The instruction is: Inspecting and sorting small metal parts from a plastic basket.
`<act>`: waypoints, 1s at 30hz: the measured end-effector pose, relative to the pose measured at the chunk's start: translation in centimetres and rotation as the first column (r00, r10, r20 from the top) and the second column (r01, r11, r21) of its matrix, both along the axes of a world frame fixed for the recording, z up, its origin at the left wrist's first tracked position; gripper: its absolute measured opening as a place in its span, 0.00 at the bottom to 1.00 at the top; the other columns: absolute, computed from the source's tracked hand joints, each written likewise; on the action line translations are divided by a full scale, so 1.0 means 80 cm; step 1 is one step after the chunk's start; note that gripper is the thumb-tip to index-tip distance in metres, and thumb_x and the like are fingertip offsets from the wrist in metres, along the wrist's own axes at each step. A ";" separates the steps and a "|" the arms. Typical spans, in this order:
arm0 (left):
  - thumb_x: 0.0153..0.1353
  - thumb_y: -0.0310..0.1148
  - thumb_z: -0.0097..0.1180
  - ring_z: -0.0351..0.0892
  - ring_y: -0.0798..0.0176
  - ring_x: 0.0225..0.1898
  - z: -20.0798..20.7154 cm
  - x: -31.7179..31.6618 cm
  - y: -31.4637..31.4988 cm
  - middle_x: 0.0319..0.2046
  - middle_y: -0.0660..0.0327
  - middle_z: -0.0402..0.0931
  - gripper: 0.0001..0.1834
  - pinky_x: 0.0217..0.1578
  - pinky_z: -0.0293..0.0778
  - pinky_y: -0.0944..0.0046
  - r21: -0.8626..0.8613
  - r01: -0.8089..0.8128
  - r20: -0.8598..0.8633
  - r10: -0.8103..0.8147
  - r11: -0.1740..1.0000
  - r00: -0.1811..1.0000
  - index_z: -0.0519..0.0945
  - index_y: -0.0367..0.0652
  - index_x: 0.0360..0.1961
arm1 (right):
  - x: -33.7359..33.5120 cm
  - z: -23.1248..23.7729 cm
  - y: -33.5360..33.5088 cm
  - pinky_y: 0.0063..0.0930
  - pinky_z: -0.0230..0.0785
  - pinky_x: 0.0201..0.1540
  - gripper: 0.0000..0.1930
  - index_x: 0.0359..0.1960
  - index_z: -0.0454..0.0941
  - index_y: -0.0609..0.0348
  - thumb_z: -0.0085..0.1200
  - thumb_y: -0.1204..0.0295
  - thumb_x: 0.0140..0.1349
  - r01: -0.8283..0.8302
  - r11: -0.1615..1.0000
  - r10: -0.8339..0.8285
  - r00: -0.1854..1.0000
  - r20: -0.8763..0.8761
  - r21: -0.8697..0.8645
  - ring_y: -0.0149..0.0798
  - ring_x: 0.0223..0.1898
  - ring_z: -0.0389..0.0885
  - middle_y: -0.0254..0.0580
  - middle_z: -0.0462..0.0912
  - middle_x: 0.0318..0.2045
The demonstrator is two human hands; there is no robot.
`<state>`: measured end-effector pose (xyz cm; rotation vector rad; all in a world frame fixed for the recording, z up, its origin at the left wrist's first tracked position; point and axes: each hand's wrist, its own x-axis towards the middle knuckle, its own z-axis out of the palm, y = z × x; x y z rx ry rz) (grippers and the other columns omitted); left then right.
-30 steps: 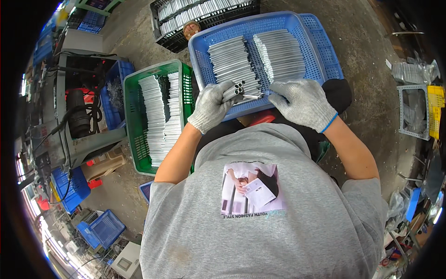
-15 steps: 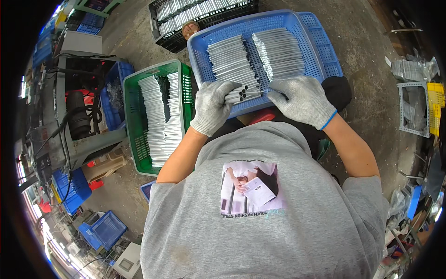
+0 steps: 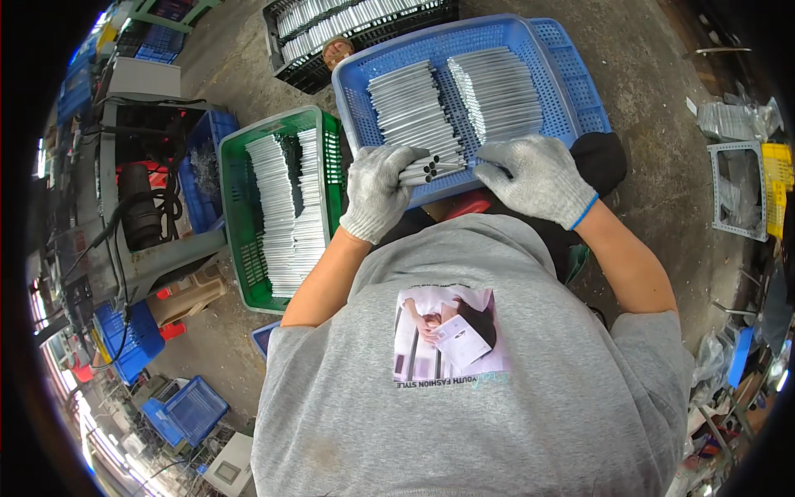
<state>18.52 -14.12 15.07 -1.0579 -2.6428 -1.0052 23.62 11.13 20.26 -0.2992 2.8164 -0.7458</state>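
Observation:
In a grey knit glove, my left hand [image 3: 378,184] is closed around a small bundle of thin metal tubes [image 3: 422,170], their dark hollow ends facing right. Gloved likewise, my right hand [image 3: 534,176] rests at the near rim of the blue basket [image 3: 356,91], just right of the tube ends. Its fingers are curled, thumb and forefinger close together; whether anything sits between them is hidden. Inside the blue basket lie two rows of silver tubes, a left row [image 3: 410,103] and a right row [image 3: 501,91].
A green basket [image 3: 236,207] holding two rows of tubes stands to the left. Beyond is a black crate [image 3: 302,74] of similar tubes. Another blue basket [image 3: 580,83] sits under the first one's right side. Machinery with cables [image 3: 141,207] occupies the far left.
The two hands stay almost in place. My right hand has shifted very slightly left, and the tube ends in my left hand have rearranged a little.

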 end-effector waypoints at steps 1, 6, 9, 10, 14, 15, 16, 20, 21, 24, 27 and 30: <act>0.59 0.26 0.62 0.85 0.48 0.35 0.000 -0.001 0.000 0.33 0.55 0.86 0.09 0.43 0.76 0.53 0.004 0.010 -0.006 -0.010 1.000 1.000 0.86 0.41 0.41 | -0.002 0.000 0.001 0.45 0.81 0.37 0.14 0.40 0.90 0.53 0.60 0.58 0.67 0.015 1.000 -0.015 1.000 -0.004 -0.008 0.50 0.31 0.89 0.47 0.88 0.27; 0.58 0.26 0.62 0.85 0.49 0.38 -0.005 0.002 -0.001 0.34 0.55 0.86 0.10 0.45 0.76 0.52 0.000 -0.007 0.064 0.007 1.000 0.998 0.86 0.42 0.41 | -0.005 -0.005 0.000 0.45 0.81 0.38 0.14 0.41 0.90 0.52 0.58 0.57 0.69 0.012 0.999 -0.015 0.998 0.058 0.042 0.48 0.31 0.89 0.46 0.88 0.26; 0.59 0.31 0.65 0.86 0.51 0.38 -0.010 0.003 0.001 0.34 0.59 0.87 0.09 0.44 0.76 0.54 -0.001 -0.039 0.024 0.039 0.999 0.999 0.87 0.46 0.42 | -0.003 -0.006 -0.002 0.45 0.81 0.38 0.14 0.42 0.90 0.53 0.59 0.58 0.68 -0.020 0.998 0.013 0.992 0.125 0.057 0.50 0.32 0.90 0.47 0.88 0.27; 0.60 0.33 0.67 0.87 0.52 0.38 -0.011 0.003 0.002 0.33 0.60 0.88 0.09 0.44 0.76 0.54 -0.001 -0.051 0.002 0.051 0.999 0.999 0.87 0.49 0.42 | -0.002 -0.005 -0.002 0.45 0.81 0.38 0.14 0.42 0.90 0.53 0.59 0.58 0.68 -0.038 0.998 0.030 0.989 0.143 0.054 0.50 0.32 0.89 0.47 0.88 0.27; 0.59 0.34 0.68 0.87 0.52 0.38 -0.016 0.004 0.002 0.33 0.60 0.87 0.09 0.44 0.76 0.53 0.004 -0.037 -0.042 0.037 0.999 0.998 0.87 0.49 0.41 | 0.000 -0.009 -0.001 0.46 0.80 0.39 0.15 0.43 0.90 0.53 0.59 0.57 0.68 0.000 1.000 0.002 0.994 0.110 -0.021 0.51 0.32 0.89 0.49 0.88 0.28; 0.59 0.35 0.68 0.87 0.53 0.38 -0.018 0.003 0.002 0.33 0.60 0.87 0.09 0.44 0.76 0.53 -0.001 -0.030 -0.052 0.030 1.000 0.998 0.87 0.49 0.41 | -0.001 -0.011 0.000 0.47 0.80 0.39 0.15 0.43 0.90 0.53 0.59 0.57 0.68 0.022 0.999 -0.017 0.993 0.120 -0.041 0.52 0.33 0.89 0.49 0.88 0.28; 0.59 0.35 0.68 0.87 0.53 0.38 -0.021 0.003 0.001 0.33 0.60 0.87 0.09 0.44 0.76 0.53 -0.008 -0.024 -0.062 0.024 1.000 0.998 0.87 0.49 0.41 | -0.002 -0.015 0.000 0.47 0.80 0.39 0.15 0.43 0.90 0.53 0.59 0.57 0.68 0.045 0.997 -0.037 0.991 0.131 -0.060 0.52 0.33 0.89 0.49 0.88 0.28; 0.58 0.30 0.66 0.86 0.51 0.36 -0.043 0.003 0.004 0.31 0.59 0.86 0.11 0.43 0.77 0.53 -0.067 -0.070 -0.033 0.068 0.995 0.997 0.86 0.50 0.43 | -0.006 -0.033 0.003 0.48 0.81 0.44 0.14 0.36 0.90 0.51 0.57 0.57 0.69 0.082 0.996 -0.084 0.994 0.073 0.018 0.50 0.36 0.90 0.46 0.89 0.29; 0.58 0.29 0.65 0.86 0.50 0.36 -0.052 0.001 0.004 0.31 0.59 0.86 0.12 0.43 0.77 0.52 -0.103 -0.089 -0.011 0.088 0.991 0.996 0.86 0.50 0.44 | -0.007 -0.038 0.005 0.49 0.81 0.44 0.14 0.37 0.90 0.51 0.57 0.57 0.69 0.088 0.996 -0.090 0.994 0.065 0.032 0.50 0.37 0.90 0.46 0.89 0.30; 0.58 0.27 0.63 0.85 0.48 0.33 -0.086 -0.002 0.011 0.29 0.57 0.86 0.14 0.41 0.78 0.48 -0.207 -0.130 0.080 0.150 0.970 0.985 0.85 0.52 0.46 | -0.005 -0.048 0.011 0.50 0.80 0.45 0.15 0.43 0.89 0.52 0.57 0.57 0.69 0.097 0.992 -0.103 0.991 0.085 0.077 0.53 0.40 0.89 0.49 0.90 0.33; 0.62 0.31 0.61 0.86 0.45 0.32 -0.119 -0.006 0.019 0.28 0.55 0.85 0.14 0.38 0.80 0.43 -0.323 -0.120 0.174 0.184 0.939 0.967 0.83 0.55 0.49 | 0.002 -0.055 0.014 0.51 0.80 0.47 0.15 0.41 0.89 0.52 0.57 0.56 0.69 0.126 0.988 -0.134 0.987 0.085 0.090 0.54 0.41 0.89 0.49 0.90 0.34; 0.65 0.33 0.60 0.87 0.46 0.34 -0.138 -0.005 0.029 0.28 0.55 0.85 0.13 0.37 0.81 0.45 -0.387 -0.121 0.228 0.222 0.914 0.948 0.83 0.57 0.50 | 0.008 -0.058 0.017 0.51 0.80 0.49 0.16 0.39 0.90 0.53 0.56 0.56 0.70 0.140 0.986 -0.148 0.985 0.092 0.088 0.53 0.43 0.89 0.49 0.90 0.34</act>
